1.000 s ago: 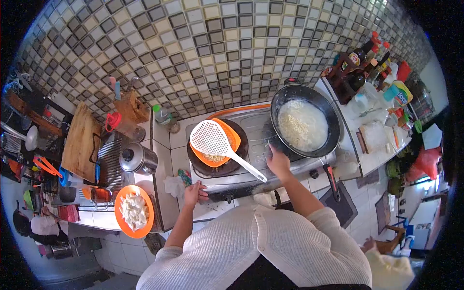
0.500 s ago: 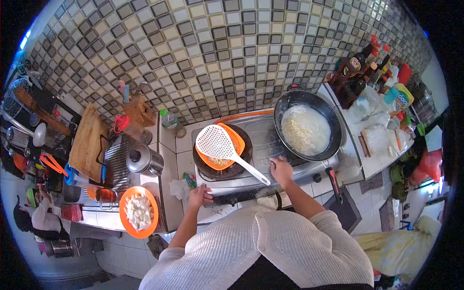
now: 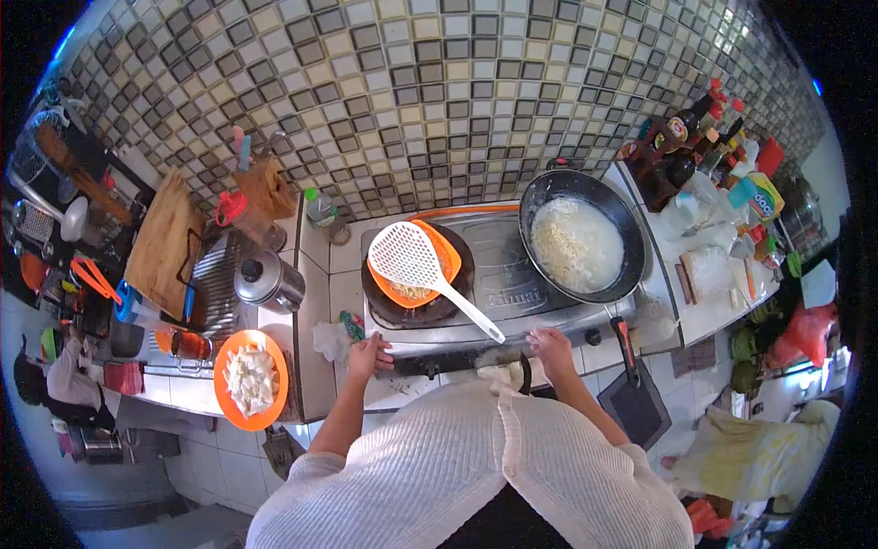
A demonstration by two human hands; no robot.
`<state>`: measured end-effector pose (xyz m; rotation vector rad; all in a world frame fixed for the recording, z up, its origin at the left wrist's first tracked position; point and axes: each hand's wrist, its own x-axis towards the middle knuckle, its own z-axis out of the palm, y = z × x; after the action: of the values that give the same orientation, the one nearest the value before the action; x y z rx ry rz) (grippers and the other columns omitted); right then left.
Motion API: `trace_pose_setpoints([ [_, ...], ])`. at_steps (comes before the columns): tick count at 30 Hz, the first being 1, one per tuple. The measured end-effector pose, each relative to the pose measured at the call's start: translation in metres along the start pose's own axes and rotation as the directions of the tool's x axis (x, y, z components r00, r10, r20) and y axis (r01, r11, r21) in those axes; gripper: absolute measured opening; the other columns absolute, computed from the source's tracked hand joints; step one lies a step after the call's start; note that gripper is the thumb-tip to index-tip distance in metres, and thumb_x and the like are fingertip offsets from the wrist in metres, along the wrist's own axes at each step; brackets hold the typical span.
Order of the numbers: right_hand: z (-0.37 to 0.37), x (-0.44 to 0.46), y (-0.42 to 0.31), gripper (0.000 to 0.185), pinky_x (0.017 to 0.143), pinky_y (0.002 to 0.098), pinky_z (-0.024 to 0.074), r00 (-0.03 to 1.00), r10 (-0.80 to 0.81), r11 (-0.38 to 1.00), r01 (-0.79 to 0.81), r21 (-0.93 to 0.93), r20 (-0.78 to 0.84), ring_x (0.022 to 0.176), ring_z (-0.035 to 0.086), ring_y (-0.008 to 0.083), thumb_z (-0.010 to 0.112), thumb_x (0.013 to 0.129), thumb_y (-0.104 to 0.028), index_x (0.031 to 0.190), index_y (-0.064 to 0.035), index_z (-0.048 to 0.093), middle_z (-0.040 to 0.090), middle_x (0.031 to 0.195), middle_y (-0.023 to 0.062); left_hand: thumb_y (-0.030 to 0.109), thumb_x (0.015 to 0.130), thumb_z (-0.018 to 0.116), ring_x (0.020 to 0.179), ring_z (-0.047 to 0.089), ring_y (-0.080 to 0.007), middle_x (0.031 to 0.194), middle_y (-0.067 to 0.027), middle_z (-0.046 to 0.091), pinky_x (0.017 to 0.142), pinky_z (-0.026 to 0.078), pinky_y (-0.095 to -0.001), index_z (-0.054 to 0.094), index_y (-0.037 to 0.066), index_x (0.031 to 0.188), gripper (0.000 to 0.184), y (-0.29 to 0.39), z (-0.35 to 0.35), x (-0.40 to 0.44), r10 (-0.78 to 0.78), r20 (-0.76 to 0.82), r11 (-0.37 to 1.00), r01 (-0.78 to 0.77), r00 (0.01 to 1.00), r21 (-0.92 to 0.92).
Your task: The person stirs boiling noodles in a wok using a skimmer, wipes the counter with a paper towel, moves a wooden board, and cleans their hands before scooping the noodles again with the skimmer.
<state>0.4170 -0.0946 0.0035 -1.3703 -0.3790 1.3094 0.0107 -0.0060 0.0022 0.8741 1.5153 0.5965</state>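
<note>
My left hand point(image 3: 369, 355) is at the front left corner of the gas stove point(image 3: 512, 316), beside a crumpled clear plastic bag point(image 3: 329, 342); its fingers are apart and nothing shows in them. In front of the stove's right half is my right hand point(image 3: 551, 349), loosely curled with fingers apart and apparently holding nothing. A white perforated skimmer point(image 3: 405, 254) lies across an orange bowl point(image 3: 448, 249) on the left burner, its handle pointing toward me. Noodle-like strands show under the skimmer. On the right burner, a black wok point(image 3: 631, 229) holds pale noodles point(image 3: 560, 252) in milky liquid.
An orange plate point(image 3: 282, 393) of white pieces stands at the left counter edge, near a lidded metal pot point(image 3: 274, 285). A cutting board point(image 3: 165, 247) leans behind. Sauce bottles point(image 3: 677, 133) crowd the right counter. The wok's handle point(image 3: 626, 348) juts past the stove front. Another person point(image 3: 69, 380) is far left.
My right hand has drawn back from the stove top toward my body. My left hand stays near the stove's left corner. The view has shifted slightly; skimmer, bowl and wok stay in place.
</note>
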Motion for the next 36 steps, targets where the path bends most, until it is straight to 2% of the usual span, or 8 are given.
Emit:
trace_pose_setpoints([
  [6, -0.028, -0.03, 0.004, 0.027, 0.059, 0.0242, 0.0448, 1.0, 0.005, 0.99, -0.004, 0.142, -0.008, 0.08, 0.062, 0.02, 0.06, 0.084, -0.017, 0.106, -0.0041, 0.054, 0.061, 0.092, 0.0088, 0.039, 0.092, 0.044, 0.045, 0.061, -0.0186, 0.057, -0.0087, 0.06, 0.035, 0.038, -0.0241, 0.061, 0.001, 0.081, 0.043, -0.006, 0.008, -0.002, 0.029, -0.046, 0.995, -0.033, 0.999, -0.093],
  [14, -0.062, -0.057, -0.004, 0.03, 0.062, 0.0244, 0.0452, 0.994, 0.081, 0.983, -0.068, 0.171, -0.07, 0.083, 0.062, 0.0192, 0.053, 0.088, -0.021, 0.112, -0.0035, 0.052, 0.059, 0.102, 0.0083, 0.03, 0.094, 0.045, 0.046, 0.055, -0.0152, 0.058, -0.0087, 0.056, 0.045, 0.049, -0.0259, 0.057, -0.002, 0.074, 0.04, -0.04, 0.03, -0.006, 0.26, -0.262, 0.907, -0.328, 0.929, -0.265],
  [16, -0.069, -0.062, -0.002, 0.027, 0.06, 0.0236, 0.0445, 1.0, -0.025, 0.982, 0.024, 0.187, 0.004, 0.082, 0.062, 0.0187, 0.056, 0.086, -0.017, 0.109, -0.0019, 0.053, 0.06, 0.096, 0.0075, 0.03, 0.094, 0.044, 0.046, 0.055, -0.0139, 0.058, -0.0081, 0.056, 0.046, 0.049, -0.0253, 0.057, -0.002, 0.074, 0.04, -0.048, 0.034, -0.015, 0.314, -0.31, 0.868, -0.404, 0.897, -0.288],
  [18, -0.071, -0.062, 0.003, 0.023, 0.057, 0.0221, 0.0433, 0.998, -0.038, 0.993, 0.042, 0.112, -0.042, 0.078, 0.062, 0.0169, 0.058, 0.085, -0.015, 0.105, -0.002, 0.055, 0.061, 0.091, 0.0065, 0.029, 0.095, 0.044, 0.049, 0.054, -0.012, 0.058, -0.0066, 0.056, 0.049, 0.047, -0.025, 0.057, 0.0, 0.073, 0.039, -0.056, 0.035, -0.026, 0.313, -0.374, 0.907, -0.391, 0.873, -0.155],
  [22, -0.077, -0.069, 0.013, 0.019, 0.054, 0.0202, 0.0419, 0.991, -0.097, 0.993, 0.089, -0.08, -0.096, 0.069, 0.06, 0.0124, 0.062, 0.083, -0.012, 0.098, -0.0018, 0.057, 0.061, 0.081, 0.0041, 0.029, 0.094, 0.045, 0.051, 0.053, -0.0109, 0.06, -0.0056, 0.056, 0.052, 0.046, -0.0247, 0.058, 0.0, 0.075, 0.037, -0.088, 0.035, -0.027, 0.306, -0.378, 0.869, -0.419, 0.874, -0.265],
  [24, -0.079, -0.075, 0.017, 0.019, 0.054, 0.0202, 0.0418, 0.991, -0.086, 0.993, 0.077, -0.084, -0.102, 0.067, 0.059, 0.0116, 0.063, 0.083, -0.013, 0.097, -0.0024, 0.058, 0.061, 0.08, 0.0035, 0.027, 0.093, 0.047, 0.056, 0.053, -0.0105, 0.065, -0.0059, 0.057, 0.056, 0.046, -0.0252, 0.058, -0.001, 0.081, 0.033, -0.098, 0.035, -0.032, 0.352, -0.383, 0.911, -0.406, 0.854, -0.068],
  [28, -0.078, -0.094, 0.02, 0.019, 0.054, 0.02, 0.0415, 0.984, -0.045, 0.985, 0.014, -0.174, -0.174, 0.065, 0.057, 0.01, 0.062, 0.084, -0.016, 0.098, -0.0045, 0.058, 0.059, 0.076, 0.0018, 0.025, 0.092, 0.048, 0.06, 0.053, -0.0105, 0.07, -0.0062, 0.058, 0.058, 0.045, -0.0256, 0.058, 0.0, 0.086, 0.028, -0.118, 0.04, -0.037, 0.402, -0.378, 0.882, -0.464, 0.834, -0.085],
  [36, -0.099, -0.13, 0.048, 0.018, 0.055, 0.0205, 0.041, 0.989, 0.051, 0.996, -0.061, -0.071, -0.136, 0.063, 0.056, 0.0102, 0.055, 0.087, -0.017, 0.102, -0.0066, 0.057, 0.057, 0.071, 0.0019, 0.025, 0.089, 0.052, 0.066, 0.054, -0.0114, 0.073, -0.0037, 0.056, 0.061, 0.045, -0.0255, 0.058, 0.001, 0.088, 0.025, -0.138, 0.024, -0.037, 0.397, -0.543, 0.875, -0.484, 0.74, -0.02],
])
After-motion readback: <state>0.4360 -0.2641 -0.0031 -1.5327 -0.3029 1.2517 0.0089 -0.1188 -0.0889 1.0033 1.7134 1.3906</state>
